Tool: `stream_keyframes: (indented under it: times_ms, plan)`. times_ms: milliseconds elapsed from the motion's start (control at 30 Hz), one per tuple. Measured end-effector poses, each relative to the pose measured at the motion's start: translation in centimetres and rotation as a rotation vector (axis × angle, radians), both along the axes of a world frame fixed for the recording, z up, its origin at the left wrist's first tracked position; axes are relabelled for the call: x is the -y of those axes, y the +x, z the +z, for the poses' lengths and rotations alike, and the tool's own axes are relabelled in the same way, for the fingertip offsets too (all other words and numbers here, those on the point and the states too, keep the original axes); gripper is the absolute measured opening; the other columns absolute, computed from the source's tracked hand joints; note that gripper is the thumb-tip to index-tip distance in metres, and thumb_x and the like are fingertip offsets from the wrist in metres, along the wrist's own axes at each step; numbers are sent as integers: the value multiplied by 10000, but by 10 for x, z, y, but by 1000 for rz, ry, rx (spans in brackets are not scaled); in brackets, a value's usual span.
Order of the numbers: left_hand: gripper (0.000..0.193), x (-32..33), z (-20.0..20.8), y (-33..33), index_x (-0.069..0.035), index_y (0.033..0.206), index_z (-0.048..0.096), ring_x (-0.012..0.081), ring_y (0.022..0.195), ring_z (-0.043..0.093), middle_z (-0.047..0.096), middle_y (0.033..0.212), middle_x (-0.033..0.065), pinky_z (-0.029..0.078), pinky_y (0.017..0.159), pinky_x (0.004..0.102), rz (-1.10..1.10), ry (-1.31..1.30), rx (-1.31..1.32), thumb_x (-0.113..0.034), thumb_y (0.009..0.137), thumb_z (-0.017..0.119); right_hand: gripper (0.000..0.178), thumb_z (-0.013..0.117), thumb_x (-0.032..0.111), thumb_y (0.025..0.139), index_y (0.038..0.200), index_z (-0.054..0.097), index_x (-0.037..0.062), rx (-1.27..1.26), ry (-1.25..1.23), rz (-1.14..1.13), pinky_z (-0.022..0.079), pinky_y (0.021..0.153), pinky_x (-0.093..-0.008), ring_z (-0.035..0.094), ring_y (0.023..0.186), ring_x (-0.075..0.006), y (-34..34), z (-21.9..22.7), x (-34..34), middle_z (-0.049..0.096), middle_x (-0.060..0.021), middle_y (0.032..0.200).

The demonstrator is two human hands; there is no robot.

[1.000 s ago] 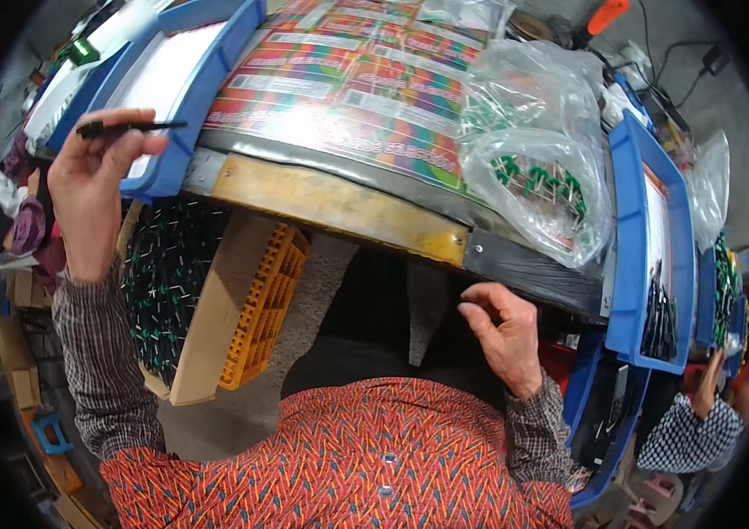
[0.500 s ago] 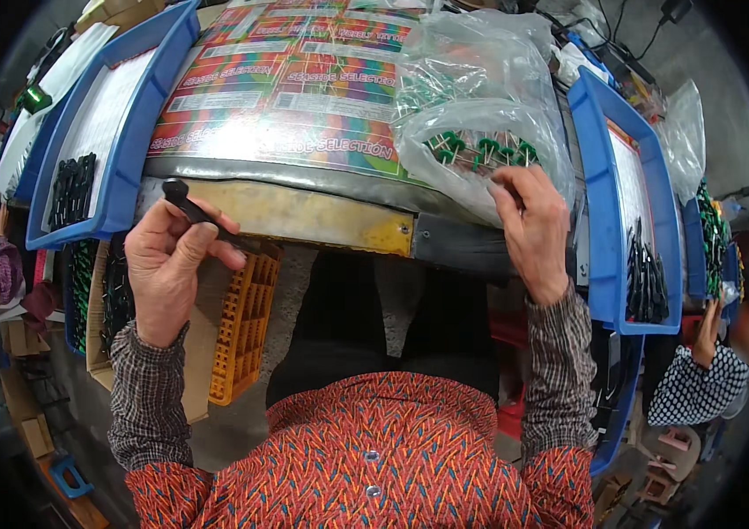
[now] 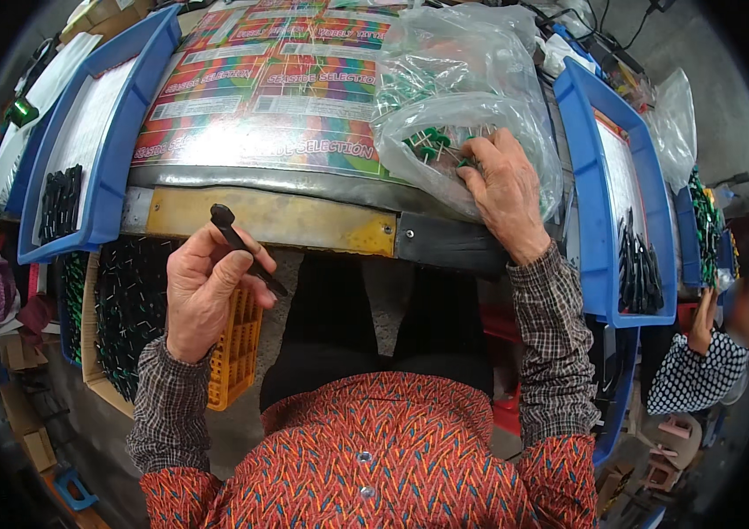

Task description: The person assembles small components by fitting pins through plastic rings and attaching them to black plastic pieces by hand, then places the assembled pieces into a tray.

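My left hand (image 3: 203, 291) pinches a slim black plastic piece (image 3: 232, 231) between thumb and fingers, its wider end pointing up and away from me. It is held just in front of the table's near edge. My right hand (image 3: 511, 194) reaches into the mouth of a clear plastic bag (image 3: 410, 172) on the right of the table. Inside the bag lie many small green-headed pieces (image 3: 432, 141) with thin metallic stems. The right fingertips are drawn together among these pieces; whether they grip one is hidden.
Blue trays (image 3: 111, 212) (image 3: 599, 295) holding black plastic pieces flank the table. Bright printed sheets (image 3: 304, 106) cover its top. Below stand an orange crate (image 3: 238, 344) and a cardboard box (image 3: 110, 388) with black pieces. Other people (image 3: 700, 375) work at far right and far left.
My right hand has moved inward and farther into the bag's mouth. The left hand, still pinching the black piece, has shifted right and nearer to me. The view has turned slightly.
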State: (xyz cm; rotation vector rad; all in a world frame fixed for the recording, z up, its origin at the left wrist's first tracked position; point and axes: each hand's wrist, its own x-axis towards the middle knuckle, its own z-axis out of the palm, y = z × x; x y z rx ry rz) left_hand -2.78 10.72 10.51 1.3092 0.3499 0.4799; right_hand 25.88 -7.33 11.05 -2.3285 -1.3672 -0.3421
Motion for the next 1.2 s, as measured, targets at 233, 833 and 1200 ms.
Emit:
stream_keyframes:
  times_ms: [233, 833, 1200]
  plan:
    - [129, 16, -9, 7, 24, 990, 509, 157, 591, 644, 632, 858, 145, 544, 552, 233, -48, -41, -10, -101, 961, 510, 218, 686, 37, 717, 914, 602, -4, -51, 38, 14, 453, 761, -414, 539, 918, -330, 1, 1, 9, 527, -151, 938]
    - [134, 56, -20, 20, 31, 997, 553, 76, 482, 543, 615, 761, 99, 504, 498, 226, -133, -66, -110, -86, 933, 548, 214, 657, 2, 788, 988, 582, -1, -388, 298, 13, 489, 611, -296, 628, 668, -185, -63, 16, 49, 628, -111, 775]
    - [173, 85, -29, 29, 33, 1038, 599, 23, 482, 495, 615, 717, 39, 418, 451, 175, -141, 71, -215, -98, 927, 578, 238, 687, -19, 757, 981, 608, -3, -727, 186, 274, 498, 592, -278, 634, 683, -176, -126, -20, 62, 626, -94, 822]
